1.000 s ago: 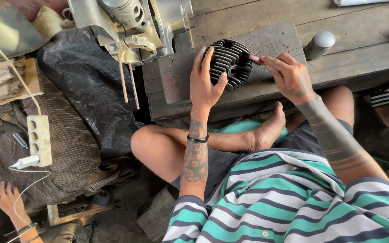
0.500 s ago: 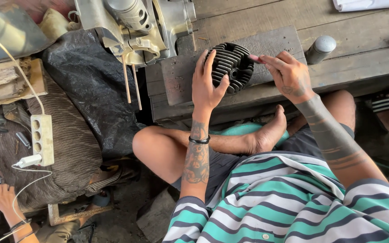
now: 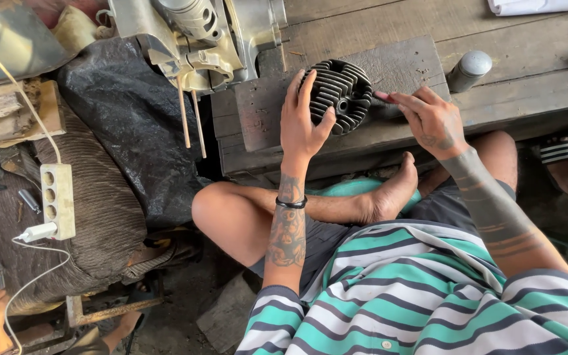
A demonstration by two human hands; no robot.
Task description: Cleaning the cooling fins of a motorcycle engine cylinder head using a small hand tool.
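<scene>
The left hand (image 3: pixel 302 125) has its fingers (image 3: pixel 297 85) spread and laid against the left side of a dark finned engine head (image 3: pixel 338 95), the thumb pressing its lower edge, so it is clamped on the part. The right hand (image 3: pixel 428 118) has its fingers pinched together on a small reddish piece (image 3: pixel 384 97) at the head's right rim. The head stands tilted on a worn wooden block (image 3: pixel 402 62) on the plank counter (image 3: pixel 527 39). A grey cylinder (image 3: pixel 469 69) stands near to the right, an engine casing (image 3: pixel 198 33) to the upper left. Bare wood lies open behind the block, near the far edge
</scene>
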